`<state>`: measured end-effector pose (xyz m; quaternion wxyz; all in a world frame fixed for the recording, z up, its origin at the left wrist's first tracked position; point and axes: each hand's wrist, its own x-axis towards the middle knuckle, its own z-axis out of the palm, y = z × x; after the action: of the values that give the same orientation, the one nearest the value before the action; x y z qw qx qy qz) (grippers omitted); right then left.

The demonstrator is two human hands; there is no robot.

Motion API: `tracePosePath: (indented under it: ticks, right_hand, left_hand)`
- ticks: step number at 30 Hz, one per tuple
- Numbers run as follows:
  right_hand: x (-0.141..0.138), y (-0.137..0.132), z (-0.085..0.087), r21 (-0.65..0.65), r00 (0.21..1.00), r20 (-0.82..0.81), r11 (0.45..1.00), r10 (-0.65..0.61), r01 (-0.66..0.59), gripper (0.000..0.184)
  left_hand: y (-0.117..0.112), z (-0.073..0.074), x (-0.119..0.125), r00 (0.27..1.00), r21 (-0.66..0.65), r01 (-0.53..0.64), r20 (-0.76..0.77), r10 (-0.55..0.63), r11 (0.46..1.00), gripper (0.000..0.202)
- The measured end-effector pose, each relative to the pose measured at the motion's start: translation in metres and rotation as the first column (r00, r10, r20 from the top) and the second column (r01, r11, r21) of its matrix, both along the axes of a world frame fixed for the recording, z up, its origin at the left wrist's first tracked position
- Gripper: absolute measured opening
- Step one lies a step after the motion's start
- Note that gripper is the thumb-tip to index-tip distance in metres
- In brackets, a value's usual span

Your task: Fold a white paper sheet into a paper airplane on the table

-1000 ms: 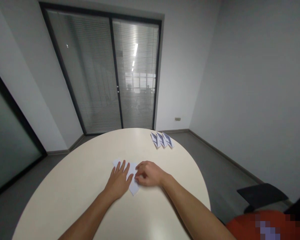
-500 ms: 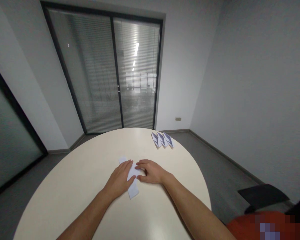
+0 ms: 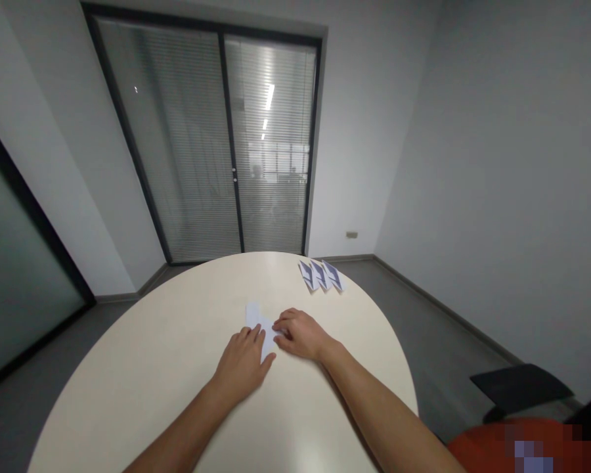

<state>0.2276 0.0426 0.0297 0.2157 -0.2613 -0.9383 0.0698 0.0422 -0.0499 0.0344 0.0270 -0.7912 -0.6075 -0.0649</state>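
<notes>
A folded white sheet of paper [image 3: 268, 341] lies on the round table in front of me, one strip of it sticking out at the far left. My left hand [image 3: 245, 358] rests on the paper from the near left, fingers spread with the thumb apart, and covers its near part. On the opposite side, my right hand [image 3: 299, 334] has its fingers and thumb closed at the paper's right edge. The fingertips of both hands are only a short gap apart.
Three folded paper pieces [image 3: 321, 276] with dark shaded sides stand in a row near the far right edge of the cream table [image 3: 177, 341]. A red and black chair [image 3: 502, 447] is at the lower right. Behind the table is a glass partition [image 3: 270, 197] with blinds.
The paper has turned, so its far strip points straighter away from me. My left hand has slid nearer and slightly right, covering the near end. My right hand has drawn its fingers in.
</notes>
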Motion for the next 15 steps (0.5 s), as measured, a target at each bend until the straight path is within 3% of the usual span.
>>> tracePosePath:
  ticks: [6,15]
  right_hand:
    - [0.005,0.001,-0.001,-0.023,0.997,-0.012,0.997,0.074,-0.075,0.03]
    - [0.002,0.0,-0.003,-0.065,1.0,-0.022,0.998,0.006,-0.008,0.025]
  left_hand:
    - [0.004,0.006,-0.007,0.999,-0.051,0.041,-0.011,-0.042,0.998,0.041]
    - [0.007,0.006,-0.013,0.995,-0.042,0.068,0.072,-0.064,0.997,0.03]
